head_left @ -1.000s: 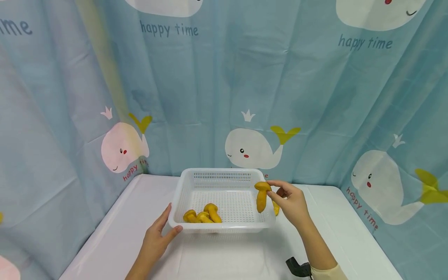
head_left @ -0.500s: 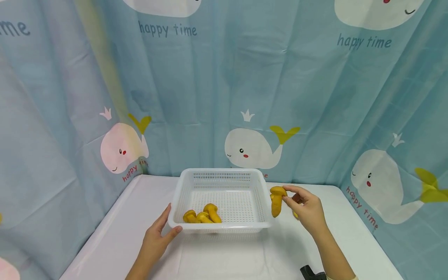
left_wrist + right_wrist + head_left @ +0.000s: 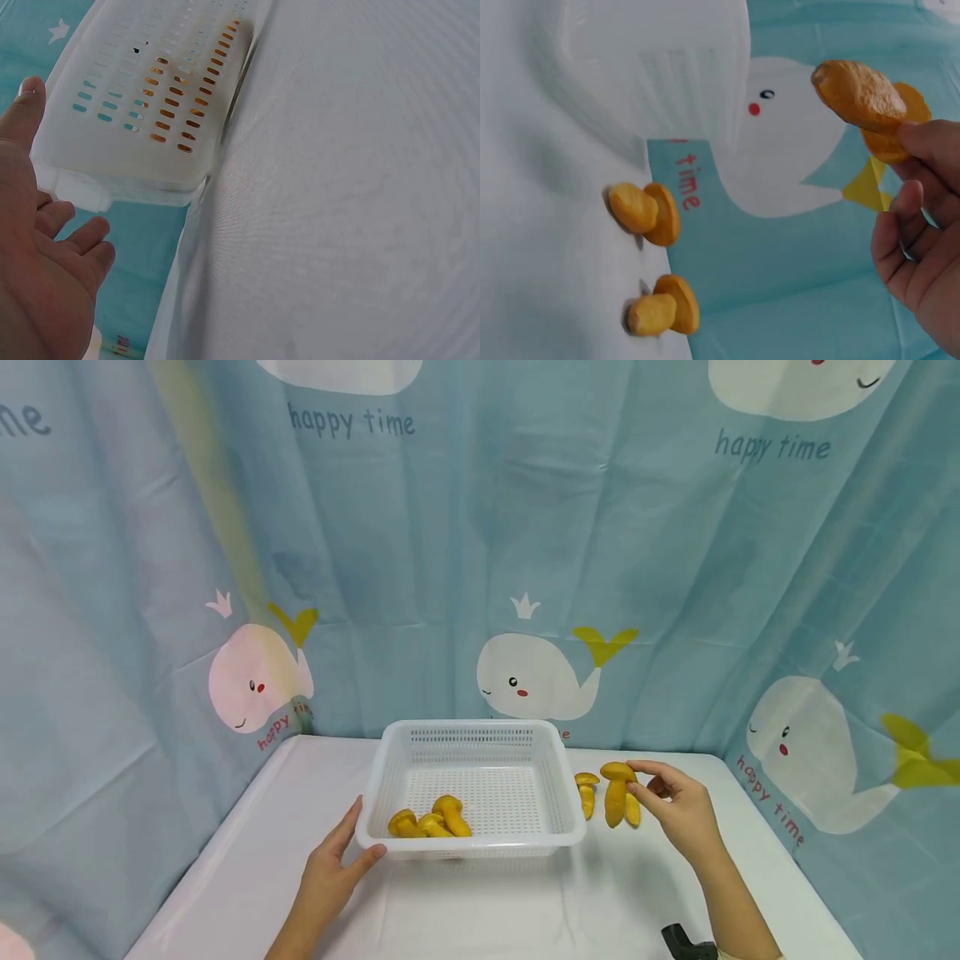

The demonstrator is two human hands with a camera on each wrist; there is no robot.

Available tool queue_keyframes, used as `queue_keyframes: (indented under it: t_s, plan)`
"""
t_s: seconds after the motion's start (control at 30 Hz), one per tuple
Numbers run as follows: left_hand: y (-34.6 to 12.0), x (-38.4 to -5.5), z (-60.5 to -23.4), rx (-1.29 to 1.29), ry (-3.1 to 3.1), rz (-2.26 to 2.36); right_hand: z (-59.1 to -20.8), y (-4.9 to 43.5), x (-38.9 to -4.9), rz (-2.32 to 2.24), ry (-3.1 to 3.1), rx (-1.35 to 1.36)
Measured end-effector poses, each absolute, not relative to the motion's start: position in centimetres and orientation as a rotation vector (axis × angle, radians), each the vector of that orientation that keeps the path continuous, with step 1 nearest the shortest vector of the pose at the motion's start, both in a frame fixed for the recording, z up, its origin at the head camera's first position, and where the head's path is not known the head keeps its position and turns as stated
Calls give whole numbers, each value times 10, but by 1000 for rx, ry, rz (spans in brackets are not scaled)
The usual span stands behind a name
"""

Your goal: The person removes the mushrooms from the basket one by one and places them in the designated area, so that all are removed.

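Observation:
My right hand (image 3: 686, 814) pinches a yellow-brown mushroom (image 3: 616, 795) by its cap, stem pointing down, just right of the white basket (image 3: 480, 843). In the right wrist view thumb and fingertips meet at the cap of this mushroom (image 3: 862, 97). Two similar mushrooms lie beyond the basket's right side: one mushroom (image 3: 634, 208) nearer the basket, the other mushroom (image 3: 652, 315) farther off. My left hand (image 3: 328, 872) rests at the basket's front left corner, fingers extended along its side and thumb at the front rim. Inside, three mushrooms (image 3: 450, 814) cluster at the front left.
A white cloth (image 3: 472, 910) covers the table. Behind it hangs a blue curtain (image 3: 420, 568) printed with whales. A black device (image 3: 686, 943) sits by the right forearm.
My right hand has carried its mushroom from over the basket's right rim out to the right, above the table. Both mushrooms on the table now show. The left hand keeps its place.

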State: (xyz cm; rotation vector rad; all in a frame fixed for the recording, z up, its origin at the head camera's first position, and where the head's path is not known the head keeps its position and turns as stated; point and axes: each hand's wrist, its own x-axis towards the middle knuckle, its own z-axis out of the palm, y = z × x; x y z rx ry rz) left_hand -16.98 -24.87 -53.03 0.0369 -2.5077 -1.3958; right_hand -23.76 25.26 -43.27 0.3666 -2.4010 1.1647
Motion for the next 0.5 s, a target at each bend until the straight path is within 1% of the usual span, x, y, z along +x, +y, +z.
queue_keyframes:
  t_s: [0.2,0.5]
  plan:
    - [-250,-168,-527,56,-2513,-1405,-436,265,-243,1085,-2494,384]
    - [-246,-171,-526,50,-2527,-1395,-443,295,-250,1042,-2513,292]
